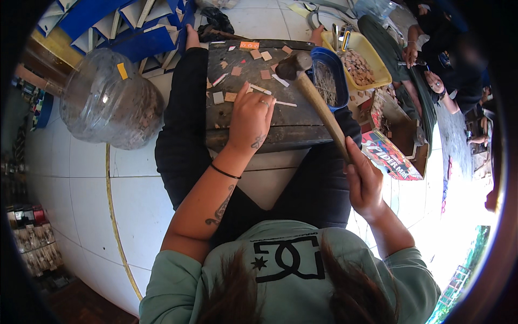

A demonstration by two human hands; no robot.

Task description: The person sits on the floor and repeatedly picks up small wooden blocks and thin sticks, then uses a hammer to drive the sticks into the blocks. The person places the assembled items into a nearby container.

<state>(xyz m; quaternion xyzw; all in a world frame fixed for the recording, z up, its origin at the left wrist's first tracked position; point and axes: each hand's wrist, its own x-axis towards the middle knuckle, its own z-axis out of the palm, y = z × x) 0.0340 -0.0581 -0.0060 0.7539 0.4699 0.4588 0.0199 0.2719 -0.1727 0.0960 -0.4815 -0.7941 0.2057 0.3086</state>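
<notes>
My right hand [365, 181] grips the lower end of a hammer's wooden handle [324, 110]. The worn metal hammer head [294, 65] is above the dark wooden work block [237, 135] between my legs. Over the middle of that block, my left hand [250, 116] has its fingers closed, and a thin pale stick [286, 103] pokes out beside the thumb. Its fingertips are partly hidden by the hand. Around it are scattered small brown wooden squares [236, 71], a grey square [218, 98], an orange piece [249, 45] and pale strips [280, 80].
At the block's right edge sits a blue tray [345, 81] of thin wire-like pieces. Beyond it is a yellow tub [384, 80] with small wooden pieces and tools. A colourful box [396, 156] stands right; a big clear plastic container [110, 102] is left. Another person works at far right.
</notes>
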